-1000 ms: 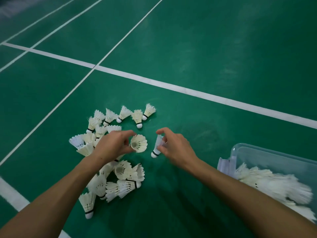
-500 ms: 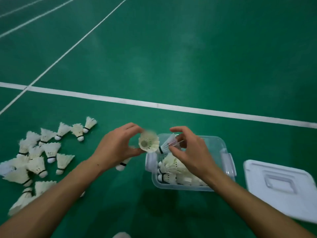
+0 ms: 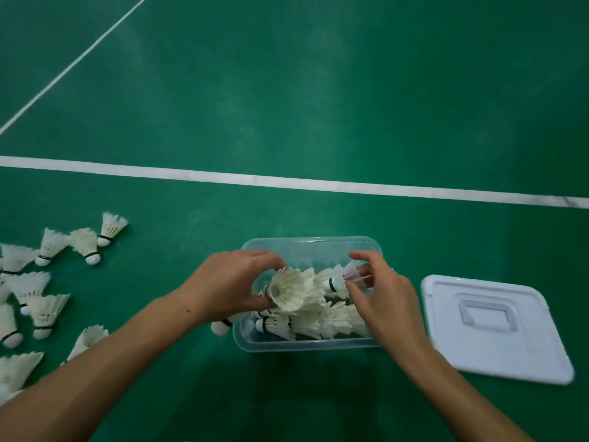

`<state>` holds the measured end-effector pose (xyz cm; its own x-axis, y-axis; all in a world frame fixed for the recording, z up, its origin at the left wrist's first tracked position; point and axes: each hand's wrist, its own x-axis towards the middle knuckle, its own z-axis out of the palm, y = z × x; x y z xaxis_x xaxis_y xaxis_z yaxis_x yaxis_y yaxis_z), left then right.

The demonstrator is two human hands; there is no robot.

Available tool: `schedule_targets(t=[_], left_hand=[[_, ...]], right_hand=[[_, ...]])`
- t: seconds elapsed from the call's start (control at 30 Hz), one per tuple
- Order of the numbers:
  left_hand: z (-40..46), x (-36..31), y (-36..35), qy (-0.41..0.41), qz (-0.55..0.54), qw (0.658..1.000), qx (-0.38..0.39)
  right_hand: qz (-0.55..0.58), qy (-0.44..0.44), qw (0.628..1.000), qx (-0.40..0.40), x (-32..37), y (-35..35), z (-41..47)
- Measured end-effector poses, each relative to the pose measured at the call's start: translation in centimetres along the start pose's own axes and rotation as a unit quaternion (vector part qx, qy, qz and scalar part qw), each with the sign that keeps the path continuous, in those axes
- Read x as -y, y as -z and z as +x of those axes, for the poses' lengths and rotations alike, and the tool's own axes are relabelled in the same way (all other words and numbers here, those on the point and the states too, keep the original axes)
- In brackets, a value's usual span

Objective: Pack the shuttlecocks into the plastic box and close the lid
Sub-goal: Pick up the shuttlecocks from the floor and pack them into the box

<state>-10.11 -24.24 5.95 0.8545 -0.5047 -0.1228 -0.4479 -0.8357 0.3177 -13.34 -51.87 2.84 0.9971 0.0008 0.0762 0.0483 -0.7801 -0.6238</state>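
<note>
Loose shuttlecocks (image 3: 28, 282) lie scattered on the green court floor (image 3: 318, 90) at far left, cork ends mostly toward the camera; they sit further toward the left edge than half a second ago, since the view has swung right. One more shuttlecock (image 3: 221, 327) lies on the floor just outside the box's left wall, partly under the left wrist. Left hand (image 3: 229, 282) grips a shuttlecock (image 3: 288, 290) by its cork end, feather cone opening toward the camera; it is now over the left part of the clear plastic box (image 3: 312, 245), where before it was beside the box's left edge. The box holds a pile of packed shuttlecocks (image 3: 318, 323) lying on their sides. Right hand (image 3: 382, 298) pinches a second shuttlecock (image 3: 342, 282) with thumb and fingers, low over the pile at the right side of the box; earlier it was held higher, at the rim. How far it rests on the pile cannot be told. The box fills more of the view and sits more central than before. White lid (image 3: 497, 330) lies flat on the floor just right of the box, handle recess up, apart from it. A wide white court line (image 3: 287, 181) runs across beyond the box; a thinner line (image 3: 73, 63) slants at upper left.
</note>
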Motion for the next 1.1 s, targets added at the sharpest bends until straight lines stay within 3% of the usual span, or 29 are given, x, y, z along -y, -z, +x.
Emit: schedule_targets(t=[0.1,0.37,0.57,0.7,0.77,0.93,1.1], left_hand=[[0.7,-0.3,-0.2,0.008,0.014,1.000,0.000],[1.2,-0.7,-0.9,0.022,0.046,0.999,-0.013],[1.6,-1.3,-1.2,0.022,0.044,0.998,-0.025],[2.0,-1.7,-0.8,0.025,0.042,0.997,-0.052],[2.5,-2.1,-0.6,0.025,0.038,0.997,-0.063],[3.4,-3.6,-0.2,0.018,0.023,0.996,-0.085],[3.6,-4.4,-0.4,0.028,-0.013,0.996,-0.086]], right_hand=[[-0.014,-0.004,1.000,0.011,-0.2,-1.2,-0.1],[0.081,-0.083,0.983,0.141,-0.7,-4.8,0.7],[0.114,-0.103,0.964,0.216,-1.2,-3.4,1.8],[0.130,-0.095,0.976,0.147,-0.4,0.0,1.7],[0.189,-0.080,0.974,0.099,0.7,1.0,1.5],[0.240,-0.024,0.965,0.107,3.5,1.2,0.7],[0.232,-0.018,0.971,0.046,2.3,1.1,0.4]])
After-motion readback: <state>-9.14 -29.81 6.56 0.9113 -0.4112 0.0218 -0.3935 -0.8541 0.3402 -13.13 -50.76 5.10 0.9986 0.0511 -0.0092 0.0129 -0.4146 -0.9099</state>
